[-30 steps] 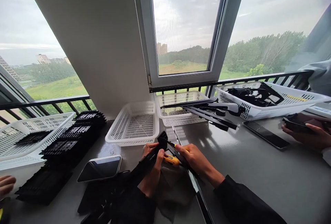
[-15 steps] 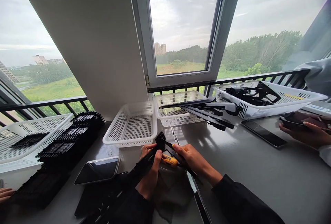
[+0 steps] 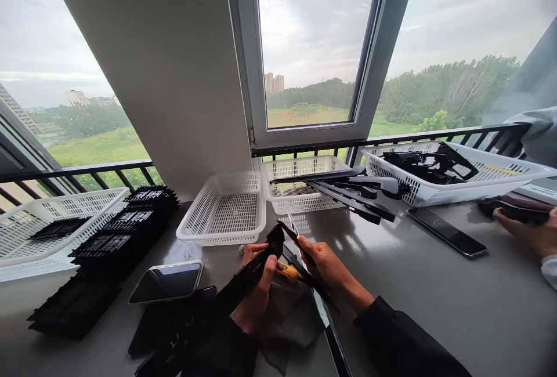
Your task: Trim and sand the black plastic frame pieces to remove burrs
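My left hand (image 3: 257,293) is closed around a long black plastic trim part (image 3: 243,284), its end tilted up toward my other hand. My right hand (image 3: 324,267) pinches a slim black strip (image 3: 290,232) whose pointed tip is close to that end; whether they touch I cannot tell. A speck of yellow shows by my right fingertips. Below and between the hands is a utility knife with a yellow handle (image 3: 287,272), partly covered. A long glossy strip (image 3: 333,336) runs along the table under my right hand.
White baskets (image 3: 187,232) line the window side, one with long black parts (image 3: 343,191) across it. Dark lattice parts (image 3: 108,243) are stacked at left. A phone (image 3: 167,281) lies near my left hand, another (image 3: 448,232) at right, near a co-worker's hand (image 3: 528,235).
The slim strip's tip has come up and now stands out beside the trim part's end. At the far left a person's fingers have left view. The co-worker's hand at right has shifted.
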The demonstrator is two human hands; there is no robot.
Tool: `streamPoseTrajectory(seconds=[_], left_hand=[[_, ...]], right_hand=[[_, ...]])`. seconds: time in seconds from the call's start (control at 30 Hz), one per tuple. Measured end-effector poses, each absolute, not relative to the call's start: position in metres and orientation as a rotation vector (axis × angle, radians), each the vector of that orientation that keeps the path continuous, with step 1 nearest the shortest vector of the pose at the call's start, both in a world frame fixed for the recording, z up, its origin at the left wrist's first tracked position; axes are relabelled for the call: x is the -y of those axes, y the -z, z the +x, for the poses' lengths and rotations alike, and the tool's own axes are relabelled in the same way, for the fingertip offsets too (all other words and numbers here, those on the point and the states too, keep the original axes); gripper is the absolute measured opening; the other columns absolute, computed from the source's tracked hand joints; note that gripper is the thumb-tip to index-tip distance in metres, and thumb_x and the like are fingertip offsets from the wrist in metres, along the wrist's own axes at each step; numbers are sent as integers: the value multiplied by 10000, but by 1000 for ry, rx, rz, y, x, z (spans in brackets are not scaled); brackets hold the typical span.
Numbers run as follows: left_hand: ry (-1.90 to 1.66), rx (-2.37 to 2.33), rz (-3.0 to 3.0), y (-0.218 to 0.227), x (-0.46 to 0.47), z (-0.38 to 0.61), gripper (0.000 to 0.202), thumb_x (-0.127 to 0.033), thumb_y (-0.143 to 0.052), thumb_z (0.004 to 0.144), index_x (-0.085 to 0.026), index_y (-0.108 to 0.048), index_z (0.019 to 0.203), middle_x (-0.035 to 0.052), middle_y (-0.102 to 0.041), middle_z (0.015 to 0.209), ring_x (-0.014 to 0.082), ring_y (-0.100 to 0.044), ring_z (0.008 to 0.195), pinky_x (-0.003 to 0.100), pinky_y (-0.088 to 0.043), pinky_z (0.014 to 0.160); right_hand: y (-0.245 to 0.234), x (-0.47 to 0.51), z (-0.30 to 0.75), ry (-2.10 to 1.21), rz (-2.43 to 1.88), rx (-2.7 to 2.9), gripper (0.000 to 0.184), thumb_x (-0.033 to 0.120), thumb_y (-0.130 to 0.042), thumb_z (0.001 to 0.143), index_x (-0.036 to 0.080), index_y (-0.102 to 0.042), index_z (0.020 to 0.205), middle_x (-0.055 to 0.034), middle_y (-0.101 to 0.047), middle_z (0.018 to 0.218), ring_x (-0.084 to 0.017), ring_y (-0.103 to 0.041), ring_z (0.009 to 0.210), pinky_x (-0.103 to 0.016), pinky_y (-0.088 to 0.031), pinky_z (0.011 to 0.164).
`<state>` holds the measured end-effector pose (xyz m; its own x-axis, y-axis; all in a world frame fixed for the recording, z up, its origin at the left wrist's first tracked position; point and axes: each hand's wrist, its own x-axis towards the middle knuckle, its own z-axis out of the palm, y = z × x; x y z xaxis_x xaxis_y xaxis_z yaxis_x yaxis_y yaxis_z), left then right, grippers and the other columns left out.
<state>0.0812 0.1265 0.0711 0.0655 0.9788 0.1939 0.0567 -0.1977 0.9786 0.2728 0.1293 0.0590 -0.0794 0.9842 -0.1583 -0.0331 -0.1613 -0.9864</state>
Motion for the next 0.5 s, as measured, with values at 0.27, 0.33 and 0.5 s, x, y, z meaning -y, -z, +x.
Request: streamPoseTrajectory(seconds=[0.27,0.33,0.5], left_hand=[[-1251,-1116,1459,-73,-125,82,263,-460,-633,941,-243,-573,1077,-14,-760,778,243,-747,787,399,-572,827],[-1249,-1094,1472,-72,-124,82,256,-452,-627,953,-239,-571,1084,-11,-755,785,238,-743,788,388,-577,806],[-1255,-1054,1482,-66,-125,83,250,-439,-628,968,-230,-578,1095,6,-768,811,237,-752,793,392,-588,804]], right_hand=[[-55,-132,269,-1346,-1244,1153,808,1008,-542,719,250,-368,499,90,-245,430,-59,-183,409,-277,-94,425],[-54,-133,268,-1331,-1248,1160,803,998,-547,731,250,-364,504,94,-233,437,-59,-174,414,-276,-88,425],[-50,-133,268,-1336,-1248,1169,800,1004,-536,730,252,-371,514,97,-224,430,-61,-171,405,-270,-96,412]])
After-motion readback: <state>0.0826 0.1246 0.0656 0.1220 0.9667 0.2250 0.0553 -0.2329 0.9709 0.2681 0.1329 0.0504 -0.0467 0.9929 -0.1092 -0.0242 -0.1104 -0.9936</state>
